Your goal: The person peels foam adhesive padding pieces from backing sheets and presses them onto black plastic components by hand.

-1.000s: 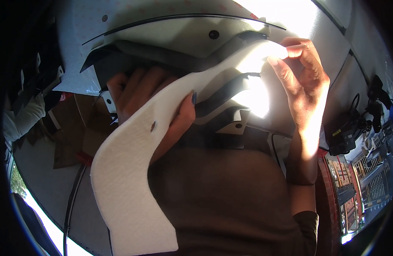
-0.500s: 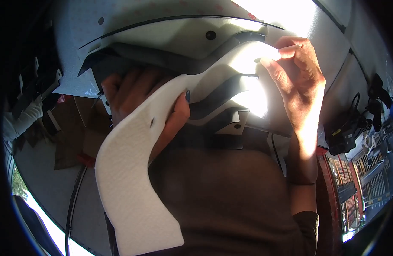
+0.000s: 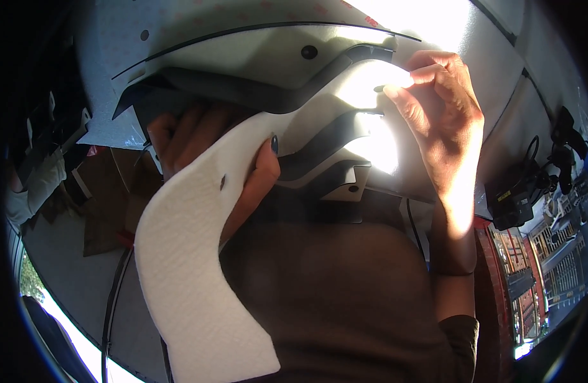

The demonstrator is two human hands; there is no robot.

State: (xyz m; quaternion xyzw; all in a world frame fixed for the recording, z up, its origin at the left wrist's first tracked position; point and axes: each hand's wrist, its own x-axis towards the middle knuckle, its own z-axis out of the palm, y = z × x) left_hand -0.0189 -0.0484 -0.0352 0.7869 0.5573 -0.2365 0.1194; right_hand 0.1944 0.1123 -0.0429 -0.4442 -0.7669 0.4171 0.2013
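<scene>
My left hand point(image 3: 208, 153) grips a curved white felt pad point(image 3: 192, 255) by its upper end, thumb on its front face, fingers behind. The pad hangs down over my brown top. Its upper end lies against a large moulded panel point(image 3: 255, 60), light grey with dark grey ridges, which stands close in front of me. My right hand point(image 3: 444, 121) is raised at the panel's right side, with fingertips pinching a sunlit edge of the panel.
A grey work surface point(image 3: 498, 83) lies beyond the panel. Black devices with cables point(image 3: 517, 191) sit at the right. Brown cardboard point(image 3: 109, 204) and a black cable point(image 3: 112, 306) lie on the floor at the left.
The white pad has slid slightly rightward and up against the panel. My right hand stays at the bright edge, fingers closing a little.
</scene>
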